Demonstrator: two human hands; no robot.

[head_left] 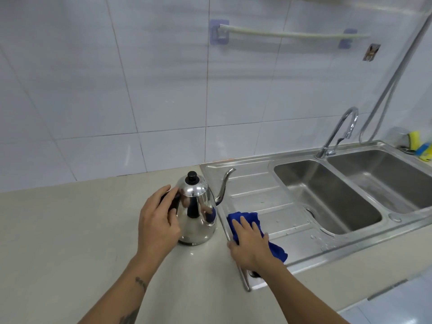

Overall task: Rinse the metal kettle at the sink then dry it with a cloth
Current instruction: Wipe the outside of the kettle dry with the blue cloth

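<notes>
A shiny metal kettle [197, 216] with a black lid knob and a thin curved spout stands upright on the beige counter [70, 242], just left of the sink's edge. My left hand [157, 220] grips its black handle from the left. A crumpled blue cloth [250, 222] lies on the ribbed steel drainboard [264, 195]. My right hand [251, 244] rests flat on that cloth, fingers straight. To the right are the two steel basins, the nearer one [327, 195] beside the drainboard.
A curved tap [339, 132] rises behind the basins, with a flexible metal hose [397, 78] running up the tiled wall. Yellow and blue sponges [418, 146] sit at the far right corner. A towel rail [287, 33] is fixed on the wall.
</notes>
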